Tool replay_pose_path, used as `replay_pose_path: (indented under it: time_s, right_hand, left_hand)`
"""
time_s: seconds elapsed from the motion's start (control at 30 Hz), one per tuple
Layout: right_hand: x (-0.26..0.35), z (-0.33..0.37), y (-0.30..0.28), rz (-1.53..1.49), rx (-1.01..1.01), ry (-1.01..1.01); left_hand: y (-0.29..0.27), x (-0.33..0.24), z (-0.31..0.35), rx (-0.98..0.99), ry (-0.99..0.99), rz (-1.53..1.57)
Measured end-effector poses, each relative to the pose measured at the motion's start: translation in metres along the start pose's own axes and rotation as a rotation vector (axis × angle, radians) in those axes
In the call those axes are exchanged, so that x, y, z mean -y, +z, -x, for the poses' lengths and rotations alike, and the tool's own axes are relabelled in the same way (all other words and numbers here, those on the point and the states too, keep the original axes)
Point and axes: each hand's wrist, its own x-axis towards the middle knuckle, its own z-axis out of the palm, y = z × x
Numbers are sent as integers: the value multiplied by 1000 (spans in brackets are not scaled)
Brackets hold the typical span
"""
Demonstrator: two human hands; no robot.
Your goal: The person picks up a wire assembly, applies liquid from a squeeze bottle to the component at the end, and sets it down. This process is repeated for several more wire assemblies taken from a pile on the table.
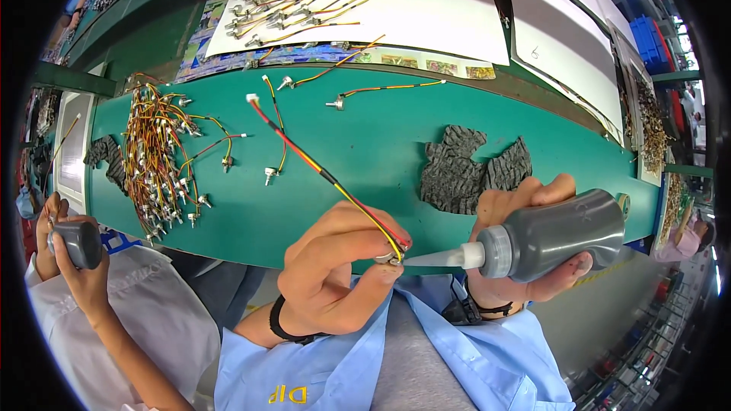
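A: Wire lead [320,170], red, yellow and black, with a small metal part at its near end: that is what both hands meet on. Start with the big things, though, and place them from the green bench [365,144].

B: On the far side of the bench lies a white sheet [426,15] with a spread of leads [297,4] on it. At the bench's left end sits a thick heap of the same leads [156,160], and a few loose ones [381,90] lie along its far edge. A dark crumpled cloth [472,167] rests on its right half.

A: How far along, would you say?

B: Judging by the piles, the heap at the left end looks untouched and the spread on the sheet looks finished, so plenty remains. The one in hand is mid-step.

A: And the hands?

B: Both hang over the near edge of the bench. The left hand [335,274] is curled, pinching the metal end of the lead between thumb and fingers, the wire running up and away over the bench. The right hand [525,236] is wrapped round a grey squeeze bottle [556,234] held sideways, its white nozzle [434,259] touching the pinched end.

A: Anyone else?

B: Off the bench's left end, another person's hands [57,240] hold a similar grey bottle [80,243].
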Motion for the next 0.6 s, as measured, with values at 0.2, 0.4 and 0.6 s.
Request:
replay_pose_path:
  time_s: [0.2,0.4,0.6]
  right_hand:
    - [4,-6,-3,-22,134,50]
    - [-1,-6,2,80,48,-47]
    - [-4,-4,4,67,-41,-102]
  left_hand:
    - [0,1,-2,30,28,-54]
    - [1,0,-2,32,23,-60]
    - [2,1,-2,45,24,-64]
